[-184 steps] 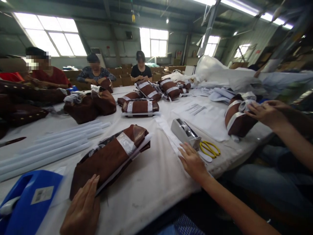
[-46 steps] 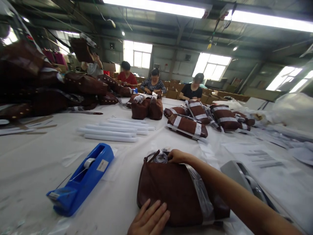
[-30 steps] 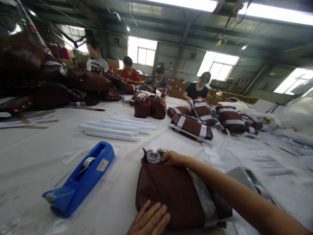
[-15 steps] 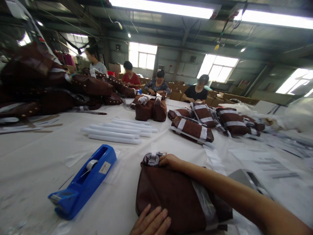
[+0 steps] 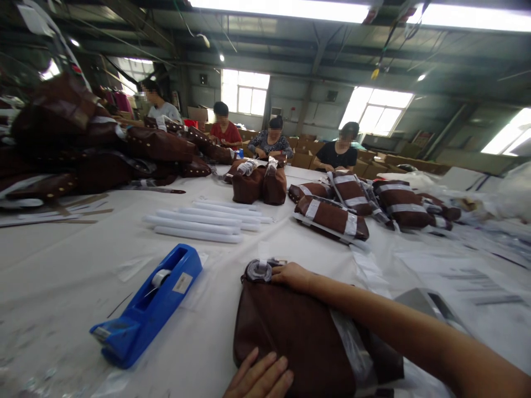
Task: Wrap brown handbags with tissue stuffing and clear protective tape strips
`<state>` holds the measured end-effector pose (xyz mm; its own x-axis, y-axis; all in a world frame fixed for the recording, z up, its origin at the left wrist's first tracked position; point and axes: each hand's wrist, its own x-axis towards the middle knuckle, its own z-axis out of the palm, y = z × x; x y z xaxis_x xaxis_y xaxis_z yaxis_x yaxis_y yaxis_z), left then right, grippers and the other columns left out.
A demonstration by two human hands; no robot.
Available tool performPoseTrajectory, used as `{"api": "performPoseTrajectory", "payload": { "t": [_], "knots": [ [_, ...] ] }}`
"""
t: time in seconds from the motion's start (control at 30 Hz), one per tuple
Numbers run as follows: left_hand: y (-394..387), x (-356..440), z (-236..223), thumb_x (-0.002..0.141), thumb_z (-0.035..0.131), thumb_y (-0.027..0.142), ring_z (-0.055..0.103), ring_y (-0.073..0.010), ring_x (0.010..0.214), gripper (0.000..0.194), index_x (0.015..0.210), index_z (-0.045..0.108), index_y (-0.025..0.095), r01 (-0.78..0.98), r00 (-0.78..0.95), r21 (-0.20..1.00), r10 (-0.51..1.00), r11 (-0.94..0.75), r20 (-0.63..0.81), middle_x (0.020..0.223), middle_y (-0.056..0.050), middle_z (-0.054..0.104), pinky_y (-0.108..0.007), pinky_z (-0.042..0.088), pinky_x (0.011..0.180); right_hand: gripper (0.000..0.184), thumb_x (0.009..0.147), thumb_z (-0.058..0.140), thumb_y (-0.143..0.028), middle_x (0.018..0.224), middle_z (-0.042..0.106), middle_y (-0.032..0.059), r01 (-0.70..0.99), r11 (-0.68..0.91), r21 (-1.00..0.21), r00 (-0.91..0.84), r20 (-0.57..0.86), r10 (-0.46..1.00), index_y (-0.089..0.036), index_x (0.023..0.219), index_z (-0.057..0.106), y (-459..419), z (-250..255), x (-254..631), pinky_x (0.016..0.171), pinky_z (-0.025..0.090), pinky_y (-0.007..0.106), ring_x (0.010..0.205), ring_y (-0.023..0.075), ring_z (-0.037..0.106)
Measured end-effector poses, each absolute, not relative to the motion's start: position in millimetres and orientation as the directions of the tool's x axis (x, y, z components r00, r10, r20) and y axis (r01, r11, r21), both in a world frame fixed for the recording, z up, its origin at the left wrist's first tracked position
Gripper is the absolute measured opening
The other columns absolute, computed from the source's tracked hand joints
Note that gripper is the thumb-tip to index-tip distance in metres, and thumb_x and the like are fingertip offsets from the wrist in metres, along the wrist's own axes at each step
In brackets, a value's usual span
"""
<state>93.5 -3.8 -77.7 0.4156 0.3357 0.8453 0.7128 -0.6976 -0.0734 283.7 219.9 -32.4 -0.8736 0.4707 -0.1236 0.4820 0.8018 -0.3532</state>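
Note:
A dark brown leather bag (image 5: pixel 290 331) lies on the white-covered table in front of me, with a band of clear wrap around its right part. At its far left corner sits a coiled strap (image 5: pixel 258 271) in grey wrapping, with a piece of clear tape standing up from it. My right hand (image 5: pixel 292 276) reaches across the bag, its fingers curled against the coil's right side. Flat on the bag's near left part rests my left hand (image 5: pixel 263 376), fingers stretched out. A blue tape dispenser (image 5: pixel 153 304) with a tape roll stands to the left.
White paper rolls (image 5: pixel 199 224) lie beyond the dispenser. A heap of brown bags (image 5: pixel 99 143) rises at the far left. Two upright bags (image 5: pixel 274 185) and several wrapped bags (image 5: pixel 332 215) stand farther back. A grey dispenser (image 5: pixel 427 307) is partly behind my right arm. Several people sit across the table.
The whole view has shifted slightly, so things appear a little farther right. Both hands keep nearly the same places on the bag and the coiled strap.

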Motion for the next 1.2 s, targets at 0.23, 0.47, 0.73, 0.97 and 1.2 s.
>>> {"api": "performPoseTrajectory", "payload": {
  "t": [0.23, 0.47, 0.73, 0.97, 1.2],
  "knots": [
    [-9, 90, -70, 0.102, 0.043, 0.018, 0.066, -0.0089, 0.113, 0.032, 0.114, 0.071, 0.026, 0.712, 0.437, -0.077, 0.355, -0.698, 0.827, 0.115, 0.004, 0.074, -0.032, 0.035, 0.118, 0.029, 0.091, 0.054, -0.015, 0.117, 0.071, -0.0001, 0.464, 0.869, -0.176, -0.882, -0.19, 0.432, -0.029, 0.108, 0.073, 213, -4, 281, 0.081, 0.048, 0.027, 0.097, 0.019, 0.067],
    [-10, 96, -69, 0.103, 0.038, 0.016, 0.066, -0.0085, 0.113, 0.036, 0.111, 0.073, 0.025, 0.723, 0.395, -0.042, 0.363, -0.69, 0.844, 0.111, 0.004, 0.076, -0.032, 0.031, 0.12, 0.022, 0.093, 0.051, -0.009, 0.104, 0.07, 0.008, 0.465, 0.885, 0.031, -0.869, -0.175, 0.463, -0.019, 0.099, 0.069, 193, 35, 274, 0.075, 0.046, 0.029, 0.094, 0.0211, 0.063],
    [-12, 98, -70, 0.102, 0.036, 0.012, 0.066, -0.0091, 0.112, 0.04, 0.11, 0.073, 0.023, 0.726, 0.367, -0.011, 0.374, -0.688, 0.852, 0.114, 0.005, 0.075, -0.032, 0.03, 0.121, 0.022, 0.101, 0.046, -0.029, 0.108, 0.066, 0.0083, 0.667, 0.741, -0.078, -0.725, 0.159, 0.67, -0.022, 0.109, 0.066, 152, 56, 292, 0.085, 0.041, 0.03, 0.094, 0.0193, 0.059],
    [-15, 99, -69, 0.101, 0.036, 0.011, 0.066, -0.0088, 0.112, 0.039, 0.114, 0.072, 0.023, 0.733, 0.36, 0.008, 0.397, -0.68, 0.844, 0.115, 0.004, 0.074, -0.031, 0.035, 0.118, 0.053, 0.096, 0.044, -0.059, 0.072, 0.068, 0.0046, 0.838, 0.389, -0.382, -0.419, 0.004, 0.908, -0.021, 0.072, 0.071, 151, 38, 303, 0.066, 0.039, 0.027, 0.069, 0.018, 0.061],
    [-17, 99, -66, 0.1, 0.038, 0.01, 0.067, -0.0095, 0.111, 0.039, 0.116, 0.07, 0.024, 0.733, 0.341, 0.042, 0.422, -0.678, 0.84, 0.115, 0.003, 0.074, -0.03, 0.044, 0.112, 0.051, 0.081, 0.062, -0.063, 0.055, 0.065, 0.0021, 0.767, 0.097, -0.634, -0.278, -0.193, 0.941, -0.019, 0.057, 0.069, 183, 6, 276, 0.067, 0.047, 0.029, 0.059, 0.0172, 0.06]
  ]
}}
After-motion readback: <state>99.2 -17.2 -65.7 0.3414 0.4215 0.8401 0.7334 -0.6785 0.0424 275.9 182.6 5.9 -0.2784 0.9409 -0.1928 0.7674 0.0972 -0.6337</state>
